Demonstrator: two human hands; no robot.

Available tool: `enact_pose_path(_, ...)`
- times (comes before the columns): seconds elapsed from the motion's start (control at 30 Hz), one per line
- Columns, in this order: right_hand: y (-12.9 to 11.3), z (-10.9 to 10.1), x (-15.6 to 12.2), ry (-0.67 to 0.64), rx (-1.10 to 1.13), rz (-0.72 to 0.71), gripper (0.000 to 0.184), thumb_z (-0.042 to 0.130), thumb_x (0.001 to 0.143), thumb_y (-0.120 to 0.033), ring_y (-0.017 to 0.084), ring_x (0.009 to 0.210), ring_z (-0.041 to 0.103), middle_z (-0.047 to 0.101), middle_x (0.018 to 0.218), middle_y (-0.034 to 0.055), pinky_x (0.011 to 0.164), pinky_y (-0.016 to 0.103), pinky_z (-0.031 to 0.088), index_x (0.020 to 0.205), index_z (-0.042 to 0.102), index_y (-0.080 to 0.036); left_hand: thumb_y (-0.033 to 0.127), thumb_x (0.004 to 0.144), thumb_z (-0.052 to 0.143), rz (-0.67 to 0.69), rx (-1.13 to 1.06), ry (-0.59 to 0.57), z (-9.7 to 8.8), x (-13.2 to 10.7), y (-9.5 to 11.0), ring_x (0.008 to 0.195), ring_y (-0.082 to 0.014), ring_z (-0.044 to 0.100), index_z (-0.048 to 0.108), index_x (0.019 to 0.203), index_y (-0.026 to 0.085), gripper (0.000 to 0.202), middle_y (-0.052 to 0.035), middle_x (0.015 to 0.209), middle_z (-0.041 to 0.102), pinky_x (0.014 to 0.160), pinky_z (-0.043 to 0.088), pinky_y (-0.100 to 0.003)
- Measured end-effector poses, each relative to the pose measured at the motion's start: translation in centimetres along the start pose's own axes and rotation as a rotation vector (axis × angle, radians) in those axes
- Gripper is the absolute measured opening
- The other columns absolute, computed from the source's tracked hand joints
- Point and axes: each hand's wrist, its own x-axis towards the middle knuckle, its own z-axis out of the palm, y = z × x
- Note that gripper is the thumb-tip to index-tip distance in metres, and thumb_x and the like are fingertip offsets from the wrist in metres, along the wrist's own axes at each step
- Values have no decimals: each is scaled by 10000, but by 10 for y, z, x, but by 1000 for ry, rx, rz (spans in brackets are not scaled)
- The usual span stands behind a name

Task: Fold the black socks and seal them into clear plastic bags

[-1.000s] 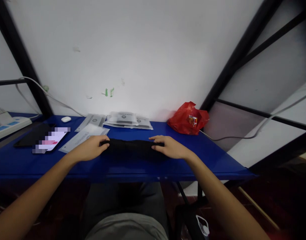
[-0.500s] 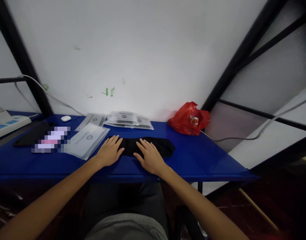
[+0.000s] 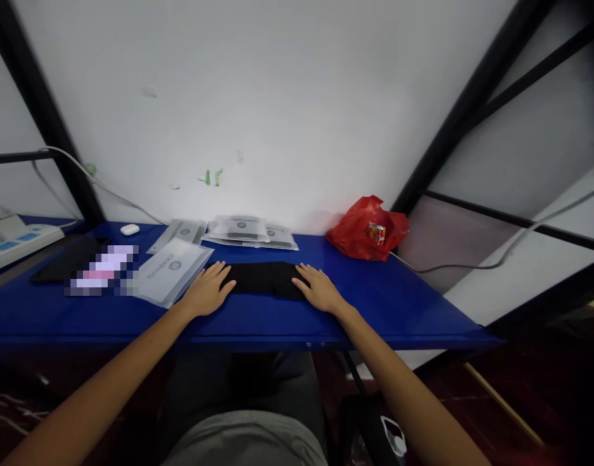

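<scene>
A folded black cloth (image 3: 265, 279) lies flat on the blue table (image 3: 374, 304), near its front edge. My left hand (image 3: 208, 289) rests palm down on the cloth's left end, fingers spread. My right hand (image 3: 318, 288) lies flat on the cloth's right end, fingers stretched out. Neither hand holds anything. A clear packet with grey print (image 3: 171, 272) sits just left of my left hand.
More clear packets (image 3: 246, 231) are stacked at the back by the white wall. A red plastic bag (image 3: 367, 228) sits at the back right. A phone (image 3: 103, 272), a dark tablet (image 3: 64, 260) and a white earbud case (image 3: 130, 229) lie at left. A power strip (image 3: 15, 237) is far left.
My hands first gripped the cloth's ends, then flattened onto it. My right hand has since slid right along the cloth to its right end, and the cloth looks shorter.
</scene>
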Motion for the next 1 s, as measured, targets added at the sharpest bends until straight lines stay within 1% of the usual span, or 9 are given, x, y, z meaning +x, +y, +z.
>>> enact_pose_path(0.2, 0, 1, -1, 26, 13, 2, 553, 337, 929, -488, 247, 1353, 324, 388, 1443, 113, 1114, 459, 226, 1370, 424, -166, 441, 927, 275, 23, -27, 67, 1, 0, -4, 1372, -252, 264, 416, 1367, 108, 569, -121, 1460, 360, 1112, 236, -425)
enact_pose_path(0.4, 1, 2, -1, 44, 23, 2, 519, 360, 927, -465, 242, 1344, 341, 405, 1434, 105, 1107, 459, 244, 1354, 447, -183, 444, 923, 288, 20, -52, 101, 5, 0, -7, 1366, -254, 279, 442, 1350, 119, 558, -114, 1449, 382, 1113, 236, -437)
enact_pose_path(0.53, 2, 2, -1, 54, 26, -1, 516, 372, 926, -450, 243, 1336, 356, 420, 1424, 109, 1106, 448, 253, 1347, 457, -163, 455, 921, 291, 34, -46, 132, 8, 1, -9, 1354, -252, 307, 467, 1332, 139, 548, -105, 1435, 407, 1108, 250, -430)
enact_pose_path(0.67, 3, 4, 0, 61, 35, -4, 519, 385, 921, -445, 245, 1333, 361, 423, 1420, 114, 1107, 445, 252, 1341, 464, -151, 445, 922, 292, 35, -34, 133, 8, 1, -10, 1348, -249, 318, 472, 1328, 128, 545, -106, 1426, 420, 1107, 254, -420)
enact_pose_path(0.8, 4, 3, 0, 68, 47, 1, 498, 399, 914, -444, 241, 1330, 366, 433, 1416, 104, 1106, 449, 251, 1330, 479, -182, 426, 920, 313, 28, -14, 137, 4, -1, -5, 1327, -251, 351, 489, 1310, 132, 520, -108, 1405, 448, 1095, 272, -428)
enact_pose_path(0.9, 4, 1, 1, 52, 49, 29, 488, 409, 911, -431, 243, 1337, 353, 436, 1416, 97, 1105, 453, 247, 1329, 480, -189, 414, 910, 345, 21, 8, 148, -2, -5, 2, 1290, -266, 397, 527, 1272, 135, 492, -113, 1364, 494, 1071, 298, -440)
enact_pose_path(1.0, 5, -2, 1, 42, 47, 75, 488, 422, 904, -422, 251, 1354, 320, 424, 1425, 95, 1108, 467, 229, 1328, 481, -188, 395, 900, 367, 29, 4, 151, -13, -8, 10, 1152, -275, 516, 620, 1146, 153, 429, -111, 1217, 609, 988, 383, -432)
